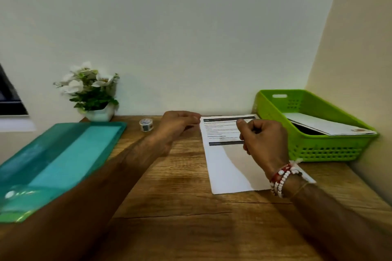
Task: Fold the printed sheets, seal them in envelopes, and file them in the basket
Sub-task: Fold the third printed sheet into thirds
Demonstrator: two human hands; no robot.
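Both forearms reach toward the table's far edge. The left hand curls its fingers at the printed sheet's far-left corner; whether they pinch it cannot be told. The right hand hovers over the sheet, fingers curled together on nothing. The sheet lies flat just beside the basket in the far-right corner.

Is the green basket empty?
No, a white envelope lies inside the green basket.

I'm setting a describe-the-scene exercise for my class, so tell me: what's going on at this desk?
A person is working on a printed sheet that lies unfolded on the wooden desk. The left hand is at its far left corner and the right hand hovers curled over its top. Whether either grips it is unclear. The green basket on the right already holds what looks like an envelope.
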